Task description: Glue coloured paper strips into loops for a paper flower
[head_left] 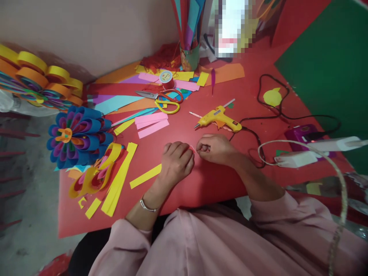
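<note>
My left hand [177, 160] is closed, its fingers curled down over the red table [215, 182]. Facing it, my right hand [215, 148] is closed too, with thumb and fingertips pinched together. A sliver of a small pink paper strip [192, 149] shows between the fingertips of both hands; the rest of it is hidden. From under my left wrist a yellow paper strip [146, 176] sticks out. Just beyond my right hand lies a yellow hot glue gun [220, 117], its nozzle pointing left. Pink paper strips [151, 123] lie beyond my left hand.
Scissors [168, 101], a thread spool [166, 80] and coloured paper strips lie at the back. A blue paper flower [80, 136] and yellow strips [119, 180] are at left. A black cord [260, 94] and a power strip [297, 159] occupy the right side.
</note>
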A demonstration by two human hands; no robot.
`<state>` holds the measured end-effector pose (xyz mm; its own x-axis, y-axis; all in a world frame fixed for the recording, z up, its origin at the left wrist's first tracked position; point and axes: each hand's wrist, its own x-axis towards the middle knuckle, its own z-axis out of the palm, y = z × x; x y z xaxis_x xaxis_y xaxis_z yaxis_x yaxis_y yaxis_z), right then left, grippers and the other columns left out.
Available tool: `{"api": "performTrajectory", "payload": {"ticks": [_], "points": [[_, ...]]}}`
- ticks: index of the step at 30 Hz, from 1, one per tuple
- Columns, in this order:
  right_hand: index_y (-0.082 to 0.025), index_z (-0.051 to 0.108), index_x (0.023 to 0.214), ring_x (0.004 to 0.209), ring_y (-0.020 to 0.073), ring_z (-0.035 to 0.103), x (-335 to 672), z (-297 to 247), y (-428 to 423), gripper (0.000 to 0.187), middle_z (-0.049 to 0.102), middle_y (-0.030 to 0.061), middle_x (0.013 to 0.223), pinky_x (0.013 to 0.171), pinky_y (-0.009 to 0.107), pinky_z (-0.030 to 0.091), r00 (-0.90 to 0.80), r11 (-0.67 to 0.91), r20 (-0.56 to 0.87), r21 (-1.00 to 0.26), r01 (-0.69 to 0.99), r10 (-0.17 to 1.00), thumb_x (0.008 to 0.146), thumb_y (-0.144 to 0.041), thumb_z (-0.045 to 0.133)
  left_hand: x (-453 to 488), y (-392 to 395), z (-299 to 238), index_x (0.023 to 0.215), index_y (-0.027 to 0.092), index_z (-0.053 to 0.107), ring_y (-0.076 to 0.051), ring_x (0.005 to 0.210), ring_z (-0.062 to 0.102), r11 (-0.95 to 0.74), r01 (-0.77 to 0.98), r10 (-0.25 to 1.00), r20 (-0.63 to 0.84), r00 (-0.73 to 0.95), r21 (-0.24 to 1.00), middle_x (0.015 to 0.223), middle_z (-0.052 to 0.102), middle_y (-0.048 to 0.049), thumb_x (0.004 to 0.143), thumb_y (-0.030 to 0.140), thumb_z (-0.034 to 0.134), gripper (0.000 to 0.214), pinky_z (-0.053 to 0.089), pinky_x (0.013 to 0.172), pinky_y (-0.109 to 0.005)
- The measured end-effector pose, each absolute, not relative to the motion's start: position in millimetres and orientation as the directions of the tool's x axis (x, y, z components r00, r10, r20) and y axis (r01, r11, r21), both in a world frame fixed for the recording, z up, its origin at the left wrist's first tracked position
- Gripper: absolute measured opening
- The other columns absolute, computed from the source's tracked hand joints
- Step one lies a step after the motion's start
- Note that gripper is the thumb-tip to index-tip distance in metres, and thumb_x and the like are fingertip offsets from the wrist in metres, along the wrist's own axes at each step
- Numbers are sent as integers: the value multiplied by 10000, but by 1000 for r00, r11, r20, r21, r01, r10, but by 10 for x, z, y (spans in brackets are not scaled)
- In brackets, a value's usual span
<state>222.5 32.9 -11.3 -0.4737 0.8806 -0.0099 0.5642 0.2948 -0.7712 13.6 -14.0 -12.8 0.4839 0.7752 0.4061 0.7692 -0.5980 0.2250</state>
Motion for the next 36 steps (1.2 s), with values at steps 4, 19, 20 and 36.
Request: {"api": "performTrajectory", "payload": {"ticks": [4,19,20,36], "points": [[-219,708,727,671,119,581,2220,-119,327,135,681,-9,777,652,255,405,-464,286,-23,-761,583,886,745,-113,626,147,-149,-130,961,232,706,-265,1048,666,-582,779,788,399,468,234,1094,764,-77,945,232,639,69,433,915,-454],[-271,745,726,608,146,580,2170,-17,267,81,685,-38,617,613,283,333,-328,172,-148,-617,768,933,772,-224,698,169,-157,-124,942,235,708,-258,1026,657,-557,789,807,396,439,260,1038,750,-71,946,249,645,65,435,901,-445],[-271,746,726,608,146,578,2166,-19,265,80,685,-37,618,613,283,331,-329,179,-141,-613,770,934,775,-227,700,171,-157,-123,939,236,708,-257,1022,659,-554,789,809,395,436,264,1035,750,-69,947,250,644,65,435,899,-444],[-267,744,727,627,153,578,2137,10,287,98,683,-24,634,619,288,330,-312,144,-208,-571,808,927,794,-245,677,188,-152,-130,925,227,698,-245,973,654,-551,793,800,435,414,258,1009,756,-57,924,234,667,32,449,869,-424]]}}
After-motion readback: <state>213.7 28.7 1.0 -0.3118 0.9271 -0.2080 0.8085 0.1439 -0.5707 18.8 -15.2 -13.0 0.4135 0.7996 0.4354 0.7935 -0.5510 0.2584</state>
